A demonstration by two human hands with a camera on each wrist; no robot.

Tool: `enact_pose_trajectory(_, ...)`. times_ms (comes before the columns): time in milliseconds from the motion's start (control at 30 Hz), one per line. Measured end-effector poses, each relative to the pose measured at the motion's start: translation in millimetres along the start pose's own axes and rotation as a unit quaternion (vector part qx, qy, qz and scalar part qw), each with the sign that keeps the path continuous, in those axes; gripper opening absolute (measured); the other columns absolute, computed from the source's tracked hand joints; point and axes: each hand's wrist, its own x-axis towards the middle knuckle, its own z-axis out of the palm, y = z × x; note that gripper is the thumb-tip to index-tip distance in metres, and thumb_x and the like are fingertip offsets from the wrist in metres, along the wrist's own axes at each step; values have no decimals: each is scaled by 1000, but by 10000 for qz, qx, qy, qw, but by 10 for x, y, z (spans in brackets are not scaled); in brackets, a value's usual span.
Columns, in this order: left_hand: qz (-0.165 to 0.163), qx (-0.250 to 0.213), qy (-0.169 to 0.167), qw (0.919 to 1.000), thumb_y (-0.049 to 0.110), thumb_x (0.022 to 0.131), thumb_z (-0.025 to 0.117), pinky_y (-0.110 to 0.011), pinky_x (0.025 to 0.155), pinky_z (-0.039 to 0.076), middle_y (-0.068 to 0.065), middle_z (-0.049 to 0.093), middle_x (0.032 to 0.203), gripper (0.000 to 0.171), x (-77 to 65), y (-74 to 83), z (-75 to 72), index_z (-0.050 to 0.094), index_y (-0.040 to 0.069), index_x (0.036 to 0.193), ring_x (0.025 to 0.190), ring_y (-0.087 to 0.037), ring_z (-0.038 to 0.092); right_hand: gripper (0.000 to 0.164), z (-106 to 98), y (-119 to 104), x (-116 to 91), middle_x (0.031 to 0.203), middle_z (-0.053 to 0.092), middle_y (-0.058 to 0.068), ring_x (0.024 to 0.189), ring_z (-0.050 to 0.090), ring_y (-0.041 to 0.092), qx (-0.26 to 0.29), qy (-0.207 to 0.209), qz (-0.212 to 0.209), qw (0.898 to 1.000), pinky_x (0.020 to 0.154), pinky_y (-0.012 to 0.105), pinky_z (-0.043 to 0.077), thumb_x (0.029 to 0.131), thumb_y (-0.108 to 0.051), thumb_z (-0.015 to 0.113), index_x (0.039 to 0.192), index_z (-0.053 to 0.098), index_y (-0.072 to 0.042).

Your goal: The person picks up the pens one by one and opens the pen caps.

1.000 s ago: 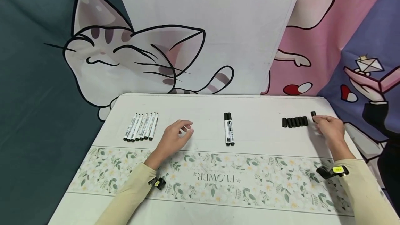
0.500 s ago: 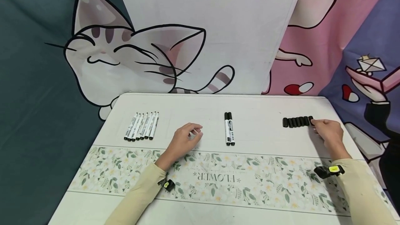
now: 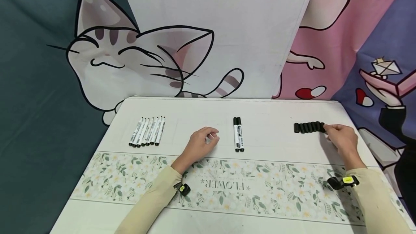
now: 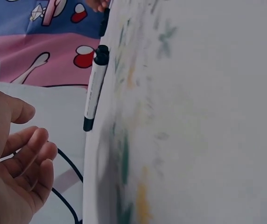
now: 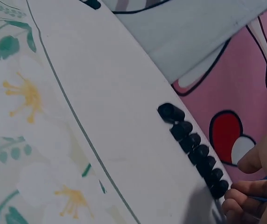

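My left hand (image 3: 199, 143) hovers over the white table left of the middle, fingers loosely bent and holding nothing. Just right of it, two capped black-and-white markers (image 3: 238, 140) lie side by side; one marker (image 4: 95, 91) shows beyond the hand in the left wrist view. At the right, several black marker caps (image 3: 307, 127) lie in a row. The fingertips of my right hand (image 3: 342, 138) are right at the row's near-right end cap (image 5: 219, 189). The right wrist view shows the thumb apart from the fingers, with no cap between them.
Several uncapped white markers (image 3: 147, 132) lie in a row at the left of the table. A floral strip (image 3: 227, 187) with upside-down lettering crosses the tabletop (image 3: 195, 108). Behind the table hangs a cartoon cat cloth (image 3: 253, 39).
My right hand has brought a cap left to the end of the row, and its fingers have parted from it. The left hand has drifted right toward the two capped markers.
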Motion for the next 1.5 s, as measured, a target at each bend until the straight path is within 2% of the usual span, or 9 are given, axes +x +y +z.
enact_pose_trajectory(167,-169,-31,-26,9998,27,101,65,-37,80,53,1,70,100,30,95,71,42,72,6,121,93,-17,67,58,-15,-145,-201,121,66,24,96,58,31,-163,204,-664,9974,68,36,43,103,-45,49,133,65,2)
enact_pose_trajectory(433,-635,154,-256,9975,39,101,64,-36,82,53,4,72,102,33,179,178,149,71,12,118,94,-16,67,51,61,-433,-575,117,69,22,101,62,34,-65,351,-1782,9833,72,37,44,103,-43,54,132,67,-3)
enact_pose_trajectory(533,-739,232,-356,9964,43,100,64,-38,82,54,3,73,104,36,186,211,192,70,13,119,96,-18,68,49,98,-529,-712,115,71,21,92,62,13,-20,410,-2121,9764,74,36,44,103,-43,57,131,68,-4)
enact_pose_trajectory(633,-796,265,-504,9952,46,100,63,-39,83,54,1,73,107,42,196,239,232,69,13,125,98,-19,68,47,136,-606,-844,110,73,18,84,51,-11,71,483,-2558,9655,75,32,43,101,-42,61,131,69,-6)
enact_pose_trajectory(733,-855,337,-634,9938,47,100,63,-41,85,53,0,73,111,46,209,277,263,67,13,131,98,-18,68,44,190,-675,-965,108,74,16,83,46,-20,236,435,-3093,9497,74,21,44,100,-38,67,131,69,-8)
enact_pose_trajectory(900,-826,570,-721,9923,48,100,62,-41,87,52,1,73,112,49,256,322,314,66,13,134,96,-16,67,42,282,-777,-1134,113,72,14,91,57,-9,409,166,-3789,9244,76,5,43,97,-31,73,133,69,-11)
enact_pose_trajectory(1167,-999,592,-725,9906,49,99,64,-43,93,51,0,72,108,49,352,326,438,68,12,131,100,-20,67,39,446,-893,-1310,121,70,9,101,64,16,576,-74,-4516,8903,79,8,48,94,-19,77,132,69,-12)
enact_pose_trajectory(1300,-1147,622,-766,9885,50,98,64,-39,87,51,1,71,105,51,386,317,501,67,12,131,96,-17,65,39,529,-950,-1388,121,70,6,101,66,20,548,-153,-4653,8833,79,11,51,92,-19,78,130,70,-11)
enact_pose_trajectory(1500,-1252,670,-770,9869,52,95,68,-31,75,49,3,69,99,53,433,310,577,68,11,128,84,-12,60,40,624,-1011,-1501,123,70,2,103,67,18,451,-405,-4655,8829,78,21,55,93,-23,78,130,70,-12)
